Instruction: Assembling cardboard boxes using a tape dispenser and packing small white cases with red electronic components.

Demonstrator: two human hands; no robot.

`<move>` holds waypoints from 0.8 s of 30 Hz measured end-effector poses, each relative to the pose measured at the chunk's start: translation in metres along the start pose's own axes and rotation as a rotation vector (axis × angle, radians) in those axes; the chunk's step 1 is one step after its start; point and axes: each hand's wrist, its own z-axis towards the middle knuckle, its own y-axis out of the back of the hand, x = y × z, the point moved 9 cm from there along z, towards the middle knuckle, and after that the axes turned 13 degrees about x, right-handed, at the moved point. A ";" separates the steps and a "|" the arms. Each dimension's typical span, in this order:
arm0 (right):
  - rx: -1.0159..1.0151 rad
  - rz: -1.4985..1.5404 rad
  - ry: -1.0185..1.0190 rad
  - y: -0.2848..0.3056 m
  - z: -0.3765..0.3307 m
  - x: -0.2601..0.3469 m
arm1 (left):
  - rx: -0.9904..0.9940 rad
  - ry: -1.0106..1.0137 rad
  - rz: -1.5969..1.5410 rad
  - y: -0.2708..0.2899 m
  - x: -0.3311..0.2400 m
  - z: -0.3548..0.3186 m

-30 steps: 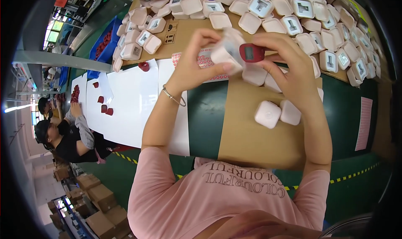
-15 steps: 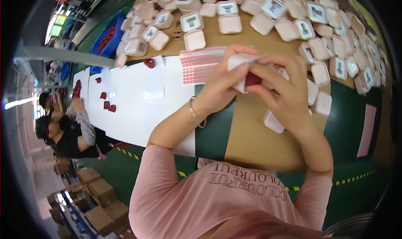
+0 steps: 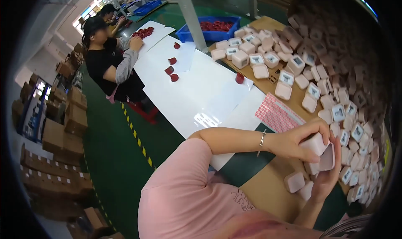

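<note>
Over the right side of the table, both hands are closed on a small pale pink box, which is tilted with a hollow side showing. My left hand, a bracelet at its wrist, wraps its thumb and fingers over a pale block-like part of it; I cannot tell whether this is the lid or a separate piece. From below and the right, my right hand grips the box, its fingers partly hidden. Just under the hands lie a closed pink box and another beside it. A sheet of red round stickers lies near my left hand.
Many pink boxes, several open with pale inserts, crowd the table's far and right sides. Red pieces lie on the white sheet. Behind a metal post is a blue bin of red pieces. A person works at the left.
The view has swung right, so the surroundings shift across it. The dark red piece seen between my fingers is out of sight, and the pink box now shows its hollow side.
</note>
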 end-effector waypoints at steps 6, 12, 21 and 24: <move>-0.099 -0.507 0.143 -0.019 -0.019 -0.005 | -0.008 0.149 0.488 -0.023 0.011 -0.017; 0.187 -0.614 -0.118 -0.040 -0.015 -0.013 | 0.174 0.233 0.630 -0.012 -0.001 -0.050; 0.648 -1.253 -0.062 -0.115 -0.045 -0.049 | -0.540 0.650 1.790 0.146 -0.084 -0.209; 0.664 -1.284 -0.164 -0.105 -0.053 -0.062 | -0.845 1.124 1.914 0.192 -0.133 -0.287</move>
